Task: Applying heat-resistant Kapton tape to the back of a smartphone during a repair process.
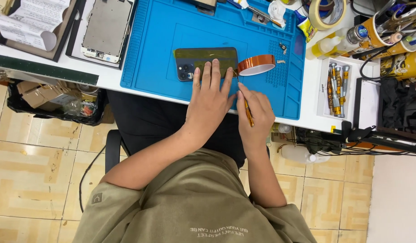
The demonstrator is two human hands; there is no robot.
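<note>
A dark blue phone (190, 63) lies back up on the blue work mat (158, 40), with amber tape stretched across it. My left hand (210, 96) rests flat on the phone's near edge, fingers spread and pressing it down. My right hand (255, 114) grips a thin orange-handled tool (247, 111), whose tip points at the phone's right end. A roll of amber tape (256, 64) stands on the mat just right of the phone, its strip running to the phone.
A bare phone frame (106, 29) lies on a black mat at the left. A white tray of screwdriver bits (336, 85), glue bottles, a masking tape roll (327, 11) and tool cups crowd the right. A box of scraps sits under the table's left edge.
</note>
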